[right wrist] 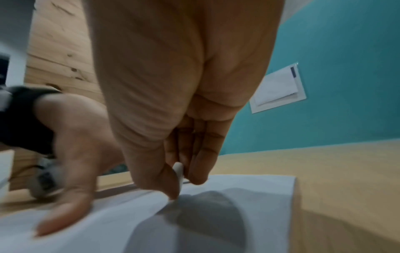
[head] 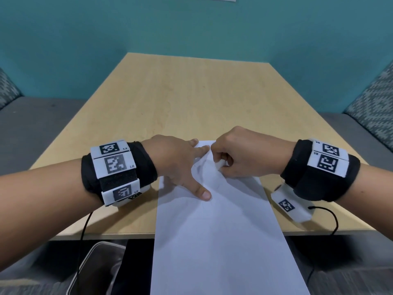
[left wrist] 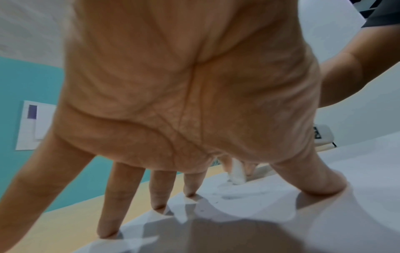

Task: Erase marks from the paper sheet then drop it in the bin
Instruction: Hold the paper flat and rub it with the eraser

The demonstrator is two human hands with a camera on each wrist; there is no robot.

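Observation:
A white paper sheet [head: 214, 226] lies on the wooden table [head: 170, 99], its near end hanging over the front edge. Faint smudged pencil marks [head: 202, 167] show near its far end. My left hand [head: 180, 165] presses spread, straight fingers on the paper's far left part [left wrist: 249, 214]. My right hand [head: 236, 156] pinches a small white eraser [head: 220, 163] and holds its tip on the paper beside the marks. The left wrist view shows the eraser [left wrist: 237, 172] touching the sheet; in the right wrist view the eraser [right wrist: 179, 168] sits between thumb and fingers over the paper [right wrist: 249, 196].
A bin lined with a clear bag [head: 95, 269] stands on the floor below the table's front edge, left of the hanging paper. Grey benches with patterned cushions [head: 374, 103] flank the table. A teal wall [head: 191, 28] stands behind.

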